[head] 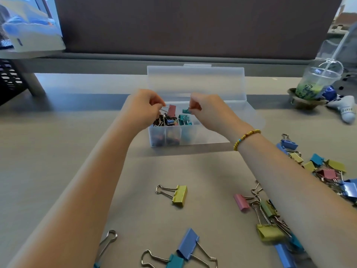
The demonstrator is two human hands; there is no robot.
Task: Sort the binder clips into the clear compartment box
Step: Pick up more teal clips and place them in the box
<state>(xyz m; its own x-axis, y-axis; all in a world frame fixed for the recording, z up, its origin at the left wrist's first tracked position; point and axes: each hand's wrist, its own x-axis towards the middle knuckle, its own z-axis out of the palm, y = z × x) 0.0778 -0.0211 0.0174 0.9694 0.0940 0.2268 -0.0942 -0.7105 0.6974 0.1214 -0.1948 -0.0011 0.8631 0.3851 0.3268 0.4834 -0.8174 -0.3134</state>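
Left hand (143, 107): fingers pinch the wire handle of a pink metal binder clip (172, 110) above the box's left compartments.
Right hand (207, 111): fingers pinch a small teal binder clip (186, 110) over a middle compartment.
Clear plastic compartment box (193, 136): lid open, standing on the grey tabletop (58, 136); dark clips fill the left cells, a teal one sits beside them.
Loose clips: a yellow binder clip (180, 195) and a blue binder clip (188, 243) lie nearer the person.

One compartment box (193, 132); one lidded drink cup (316, 82); two hands; loose binder clips numerous, overlapping, exact count indeterminable.
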